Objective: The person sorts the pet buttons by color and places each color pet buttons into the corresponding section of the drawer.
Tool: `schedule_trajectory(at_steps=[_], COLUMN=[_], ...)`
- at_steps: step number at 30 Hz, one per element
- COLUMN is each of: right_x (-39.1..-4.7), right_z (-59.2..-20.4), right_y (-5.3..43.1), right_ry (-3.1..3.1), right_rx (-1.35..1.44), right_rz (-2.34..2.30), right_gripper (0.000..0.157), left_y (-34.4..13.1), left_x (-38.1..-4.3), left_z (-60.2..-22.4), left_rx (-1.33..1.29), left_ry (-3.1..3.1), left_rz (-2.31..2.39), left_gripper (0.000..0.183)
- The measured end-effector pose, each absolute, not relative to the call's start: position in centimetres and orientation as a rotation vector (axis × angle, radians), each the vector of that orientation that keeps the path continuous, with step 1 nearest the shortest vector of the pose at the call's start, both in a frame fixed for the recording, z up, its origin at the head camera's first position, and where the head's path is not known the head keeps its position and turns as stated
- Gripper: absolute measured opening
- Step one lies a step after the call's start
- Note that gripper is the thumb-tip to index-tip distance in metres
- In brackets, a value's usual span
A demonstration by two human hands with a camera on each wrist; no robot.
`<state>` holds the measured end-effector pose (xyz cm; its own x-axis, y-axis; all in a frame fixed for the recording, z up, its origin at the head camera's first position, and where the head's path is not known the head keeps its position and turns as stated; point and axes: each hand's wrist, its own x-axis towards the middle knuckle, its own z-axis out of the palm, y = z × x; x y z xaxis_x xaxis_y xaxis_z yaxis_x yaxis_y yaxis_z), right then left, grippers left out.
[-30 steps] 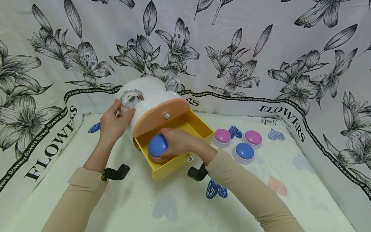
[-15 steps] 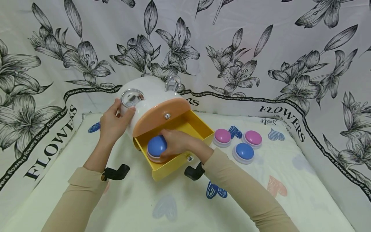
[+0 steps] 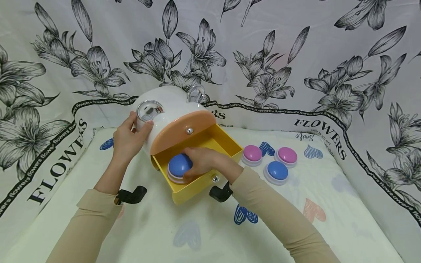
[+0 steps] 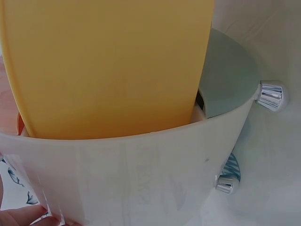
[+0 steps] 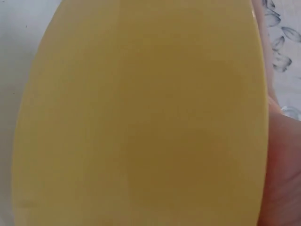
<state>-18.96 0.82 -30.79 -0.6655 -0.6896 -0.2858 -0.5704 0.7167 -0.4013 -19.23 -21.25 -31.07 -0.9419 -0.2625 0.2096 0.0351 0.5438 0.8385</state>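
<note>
A white rounded drawer box (image 3: pixel 177 98) with an orange lip and ring-shaped silver eyes stands left of centre in the head view. Its yellow drawer (image 3: pixel 227 140) is pulled out. My left hand (image 3: pixel 128 140) grips the box's side by the nearer eye, thumb in front. Inside the drawer, at its left end, my right hand (image 3: pixel 204 160) holds a blue-domed push button (image 3: pixel 179 165) with a pale base by its right side. Some right fingers are hidden behind the button. In the left wrist view, the drawer's underside (image 4: pixel 108 70) juts from the white box (image 4: pixel 117 179).
Right of the drawer, two pink-domed buttons, one nearer (image 3: pixel 252 154) and one farther right (image 3: pixel 287 156), lie with another blue-domed button (image 3: pixel 277 171) on the heart-printed cloth (image 3: pixel 210 233). A flower-printed curtain (image 3: pixel 230 87) hangs behind. Black wrist mounts (image 3: pixel 133 195) project beneath both hands.
The held blue-domed button has shifted very slightly within the drawer and now sits a little flatter, my right hand moving with it. My left hand keeps its place on the box.
</note>
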Motion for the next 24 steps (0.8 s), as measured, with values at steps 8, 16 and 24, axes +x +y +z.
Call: schedule_trajectory(at_steps=[8,16,24], right_x=[-19.1,-18.5,-18.2], right_z=[-30.1,-29.0,-28.6], right_y=[1.7,3.6,5.8], right_ry=[2.549,2.621,2.737], right_rx=[-1.068,-1.044,-1.018], right_rz=[-0.429,-0.566,-0.72], right_gripper=[0.058,0.048,0.04], left_y=[-21.3,-21.2,-21.2], left_x=[-19.2,-19.0,-19.1], left_z=[-30.9,-30.8,-30.9], left_rx=[0.173,0.157,0.155], left_ry=[-2.471,-2.468,-2.464], left_rz=[-1.353,-1.345,-1.343], left_gripper=[0.075,0.075,0.075])
